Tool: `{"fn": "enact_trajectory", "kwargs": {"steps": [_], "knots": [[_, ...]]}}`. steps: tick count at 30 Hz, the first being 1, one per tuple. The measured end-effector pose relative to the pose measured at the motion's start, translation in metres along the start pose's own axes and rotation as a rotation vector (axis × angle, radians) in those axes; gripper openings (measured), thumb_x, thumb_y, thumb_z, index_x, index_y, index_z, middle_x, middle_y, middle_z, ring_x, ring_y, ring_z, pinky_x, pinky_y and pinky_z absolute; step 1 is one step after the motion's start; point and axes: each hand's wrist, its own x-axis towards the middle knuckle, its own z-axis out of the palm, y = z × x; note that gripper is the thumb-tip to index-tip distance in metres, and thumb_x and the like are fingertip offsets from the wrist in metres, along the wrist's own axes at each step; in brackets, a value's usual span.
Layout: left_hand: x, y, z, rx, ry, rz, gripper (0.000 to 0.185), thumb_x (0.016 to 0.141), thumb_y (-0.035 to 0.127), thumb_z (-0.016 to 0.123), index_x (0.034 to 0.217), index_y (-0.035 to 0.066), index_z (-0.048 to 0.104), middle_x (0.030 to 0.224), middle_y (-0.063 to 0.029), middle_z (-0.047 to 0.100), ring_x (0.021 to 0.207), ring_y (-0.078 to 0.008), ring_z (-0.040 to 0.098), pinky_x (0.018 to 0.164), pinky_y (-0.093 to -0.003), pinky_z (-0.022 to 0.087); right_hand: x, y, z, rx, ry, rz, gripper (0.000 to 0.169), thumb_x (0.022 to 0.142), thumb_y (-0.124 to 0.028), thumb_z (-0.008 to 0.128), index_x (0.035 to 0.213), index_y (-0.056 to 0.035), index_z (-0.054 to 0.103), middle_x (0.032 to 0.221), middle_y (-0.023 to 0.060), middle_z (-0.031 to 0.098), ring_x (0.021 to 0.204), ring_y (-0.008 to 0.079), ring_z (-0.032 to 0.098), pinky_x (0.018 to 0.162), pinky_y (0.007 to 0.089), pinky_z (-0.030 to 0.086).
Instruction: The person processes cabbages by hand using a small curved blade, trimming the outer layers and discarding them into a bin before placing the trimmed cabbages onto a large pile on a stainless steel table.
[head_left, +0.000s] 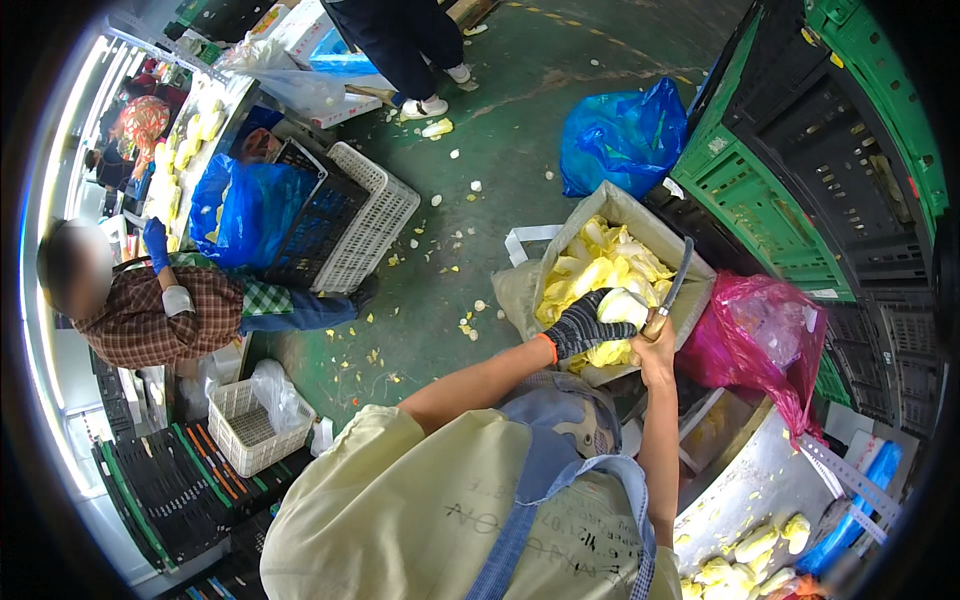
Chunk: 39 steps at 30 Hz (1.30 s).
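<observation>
My left hand (589, 326), in a dark striped knit glove with an orange cuff, holds a pale napa cabbage head (623, 310). My bare right hand (655, 353) grips the wooden handle of a curved knife (681, 274), its blade pointing up and away from me. Knife and cabbage are close together; I cannot tell whether the blade touches it. Both hands are over a lined bin (595, 202) with yellow cabbage leaves (592, 259) heaped inside.
A pink plastic bag (720, 330) and a blue bag (622, 139) flank the bin. Green and black crates (780, 210) stack at right. Cabbages lie on a metal table (724, 495) behind right. A co-worker (150, 315) stands left near white crates (367, 217). Scraps litter the green floor (435, 262).
</observation>
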Motion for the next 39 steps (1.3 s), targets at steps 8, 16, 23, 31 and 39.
{"fn": "enact_trajectory", "kwargs": {"steps": [8, 16, 23, 31, 39], "knots": [[0.008, -0.018, -0.004, -0.326, -0.133, 0.058, 0.044, 0.078, 0.019, 0.066, 0.115, 0.002, 0.05, 0.112, -0.0067, 0.055, 0.104, -0.0157, 0.05, 0.092, -0.0294, 0.039, 0.004, 0.01, 0.004, 0.057, 0.017, -0.084, 0.034, 0.069, 0.0, 0.065, 0.095, -0.0042, 0.044, 0.062, -0.0006, 0.045, 0.04, 0.0081, 0.041, 0.035, 0.0236, 0.031], [0.003, -0.011, 0.0, -0.152, -0.04, 0.086, 0.057, 0.073, 0.021, 0.073, 0.118, 0.0, 0.044, 0.111, -0.0088, 0.053, 0.101, -0.0172, 0.05, 0.089, -0.03, 0.042, -0.003, 0.01, -0.012, 0.004, -0.036, -0.148, 0.036, 0.067, -0.001, 0.07, 0.092, -0.0056, 0.044, 0.079, -0.0018, 0.045, 0.067, 0.0063, 0.045, 0.056, 0.0219, 0.039], [-0.003, 0.0, 0.001, -0.349, -0.031, -0.057, 0.054, 0.075, 0.02, 0.071, 0.119, 0.0, 0.045, 0.111, -0.0076, 0.054, 0.102, -0.0157, 0.051, 0.088, -0.0288, 0.042, -0.005, 0.023, -0.023, 0.17, -0.024, -0.132, 0.038, 0.07, 0.001, 0.067, 0.098, -0.0057, 0.043, 0.086, -0.0005, 0.045, 0.078, 0.0085, 0.049, 0.07, 0.024, 0.044], [0.001, -0.008, 0.006, -0.226, -0.072, 0.026, 0.057, 0.067, 0.019, 0.077, 0.114, 0.003, 0.05, 0.106, -0.0057, 0.058, 0.096, -0.0154, 0.054, 0.085, -0.0293, 0.044, -0.015, 0.003, -0.005, 0.048, 0.011, -0.04, 0.033, 0.072, 0.005, 0.062, 0.096, -0.0039, 0.041, 0.104, 0.0082, 0.057, 0.082, 0.0088, 0.052, 0.066, 0.0245, 0.046], [-0.008, -0.013, 0.009, -0.141, 0.074, 0.101, 0.057, 0.07, 0.018, 0.074, 0.117, 0.001, 0.047, 0.106, -0.0081, 0.056, 0.095, -0.0166, 0.053, 0.084, -0.0299, 0.044, -0.001, 0.031, -0.007, -0.13, 0.198, -0.164, 0.031, 0.067, 0.0, 0.064, 0.092, -0.001, 0.045, 0.079, 0.0024, 0.049, 0.068, 0.0111, 0.048, 0.061, 0.0259, 0.043]]}}
